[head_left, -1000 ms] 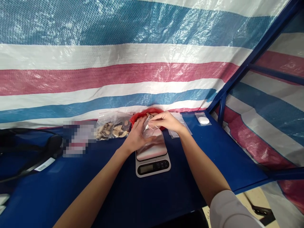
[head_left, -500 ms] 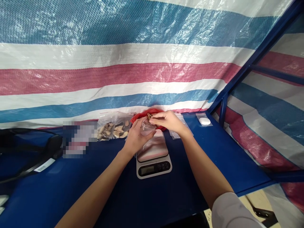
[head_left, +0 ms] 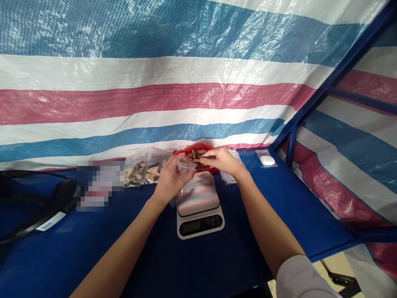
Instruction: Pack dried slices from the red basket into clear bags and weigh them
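My left hand (head_left: 172, 176) is wrapped round a clear plastic cup (head_left: 185, 163), tilted just above the back left of a kitchen scale (head_left: 198, 194). Behind the scale, a red container (head_left: 211, 148) holds several brown dried slices (head_left: 194, 154). Over its right side is my right hand (head_left: 221, 160), thumb and fingers pinched together at the slices. What lies between those fingertips is too small to make out. The scale's plate looks bare and its display is dark.
Clear bags of pale dried slices (head_left: 136, 174) lie left of my left hand. Flat clear bags (head_left: 230, 174) sit under my right wrist. A white rounded object (head_left: 266, 160) in a small bag is farther right. Black straps (head_left: 58, 198) lie at left. A striped sheet (head_left: 155, 99) hangs behind.
My left hand and the cup have shifted a little left and down, baring more of the slices in the red container. My right hand stays over the container, fingers still pinched.
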Demonstrator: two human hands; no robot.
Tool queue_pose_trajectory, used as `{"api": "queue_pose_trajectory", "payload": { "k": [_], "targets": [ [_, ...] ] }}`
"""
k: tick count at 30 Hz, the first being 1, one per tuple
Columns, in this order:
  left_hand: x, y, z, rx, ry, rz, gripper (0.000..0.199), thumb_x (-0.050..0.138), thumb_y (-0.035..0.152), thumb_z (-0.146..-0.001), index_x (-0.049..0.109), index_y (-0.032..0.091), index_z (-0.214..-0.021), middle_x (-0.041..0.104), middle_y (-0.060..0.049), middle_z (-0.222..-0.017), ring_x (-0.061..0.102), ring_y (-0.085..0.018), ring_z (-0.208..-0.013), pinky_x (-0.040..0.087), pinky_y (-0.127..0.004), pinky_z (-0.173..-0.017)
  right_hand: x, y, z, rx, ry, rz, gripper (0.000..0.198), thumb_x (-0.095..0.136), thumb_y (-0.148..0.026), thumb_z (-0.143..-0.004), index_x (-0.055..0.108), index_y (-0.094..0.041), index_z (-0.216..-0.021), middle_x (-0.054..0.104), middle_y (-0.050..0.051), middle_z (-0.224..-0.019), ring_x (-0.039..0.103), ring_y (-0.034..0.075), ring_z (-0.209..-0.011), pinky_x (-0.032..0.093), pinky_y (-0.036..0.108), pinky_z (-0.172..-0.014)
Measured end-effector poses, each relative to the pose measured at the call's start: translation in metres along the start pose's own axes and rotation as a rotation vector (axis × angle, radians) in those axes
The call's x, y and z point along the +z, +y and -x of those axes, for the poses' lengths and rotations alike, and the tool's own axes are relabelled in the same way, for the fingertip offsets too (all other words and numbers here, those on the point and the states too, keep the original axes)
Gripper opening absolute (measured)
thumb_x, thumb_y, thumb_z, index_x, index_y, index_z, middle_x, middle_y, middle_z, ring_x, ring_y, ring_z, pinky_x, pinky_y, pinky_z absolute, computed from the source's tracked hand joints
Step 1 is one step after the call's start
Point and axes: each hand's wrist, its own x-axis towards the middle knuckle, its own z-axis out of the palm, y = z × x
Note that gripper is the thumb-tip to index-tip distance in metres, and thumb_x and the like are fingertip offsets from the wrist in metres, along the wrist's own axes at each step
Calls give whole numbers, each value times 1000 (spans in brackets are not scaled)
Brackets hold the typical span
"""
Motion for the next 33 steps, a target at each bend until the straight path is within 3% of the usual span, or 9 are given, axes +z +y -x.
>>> {"api": "queue_pose_trajectory", "payload": {
  "k": [3,7,9,13,18,25,33],
  "targets": [
    [-11,-3,-6,-89,-7,17,57,74,56,-82,64,24,-128,72,-9,-125,71,-31,-110,56,-48,-101,-9,10,2,45,30,-24,22,69,-36,-89,82,-20,-97,81,4,-99,73,22,-91,52,29,-82],
    [-25,-12,-13,-182,-53,66,58,76,59,-79,67,23,-123,73,-10,-125,69,-35,-118,54,-51,-106,-10,16,-2,80,91,64,24,68,-34,-90,81,-22,-107,81,5,-105,74,22,-96,53,30,-85],
    [-31,-16,-15,-211,-81,95,61,76,61,-79,66,23,-125,74,-11,-125,69,-35,-118,53,-52,-106,-4,13,-7,76,90,153,23,67,-31,-91,81,-24,-108,81,4,-106,74,21,-94,53,29,-85],
    [-39,-23,-18,-214,-115,140,63,75,64,-79,66,23,-126,74,-10,-126,68,-34,-119,51,-52,-109,16,0,-21,-2,-35,338,21,62,-29,-95,81,-26,-103,80,1,-108,72,20,-96,50,29,-83],
    [-46,-28,-19,-274,-91,91,67,76,65,-75,67,21,-124,78,-8,-112,73,-36,-108,57,-49,-101,37,-13,-34,-8,-67,501,27,56,-33,-99,79,-28,-112,79,2,-113,70,22,-103,46,29,-77],
    [-47,-30,-19,-280,-92,107,58,77,62,-76,69,24,-119,78,-6,-109,73,-34,-109,58,-47,-99,62,-17,-43,4,-63,630,38,55,-50,-100,75,-23,-117,77,9,-116,69,29,-104,48,38,-85],
    [-39,-34,-16,-261,-122,192,60,77,62,-78,68,23,-123,76,-8,-123,69,-34,-118,52,-50,-110,68,-9,-44,-3,-101,647,38,53,-48,-101,72,-26,-125,72,6,-131,66,28,-112,49,36,-77]
  ]
}}
